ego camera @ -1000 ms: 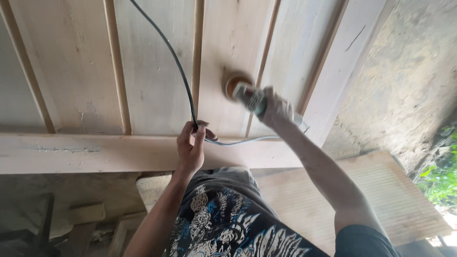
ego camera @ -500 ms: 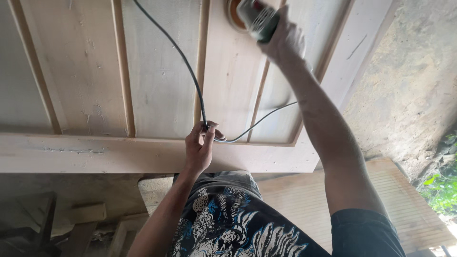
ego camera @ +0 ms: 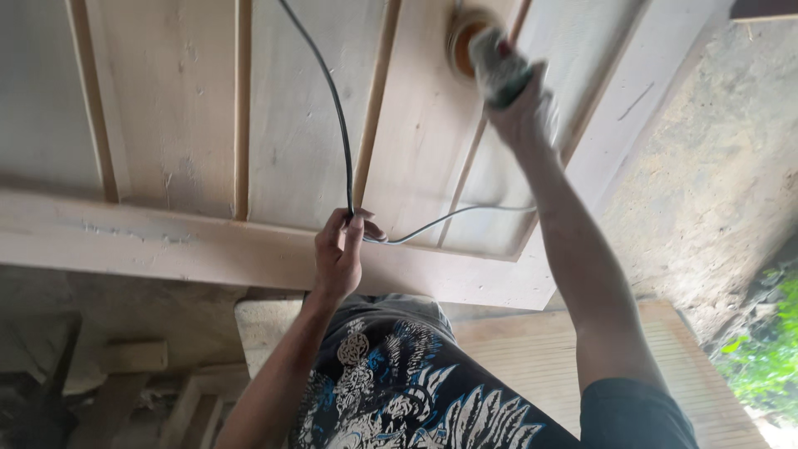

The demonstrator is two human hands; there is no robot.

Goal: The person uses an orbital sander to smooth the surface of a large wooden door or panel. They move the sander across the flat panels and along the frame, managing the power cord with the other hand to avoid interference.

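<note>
My right hand [ego camera: 522, 112] grips a hand-held power sander [ego camera: 490, 62] whose round orange disc [ego camera: 462, 37] presses on a pale wooden panelled door [ego camera: 291, 125] lying flat before me. My left hand [ego camera: 339, 249] holds the sander's black cable [ego camera: 332, 100] up near the door's lower rail [ego camera: 166, 245]. The cable runs from the top of the view down to my left hand, then loops right toward the sander.
A ribbed wooden board [ego camera: 532, 357] lies under the door at lower right. A rough concrete wall [ego camera: 715, 183] rises at right, with green leaves [ego camera: 761, 357] beyond. Wood offcuts [ego camera: 133, 357] and frames sit in shadow at lower left.
My right hand ran the sander up the panel away from me, then came back a little. The view tilted and shifted slightly. My left hand kept its hold on the cable.
</note>
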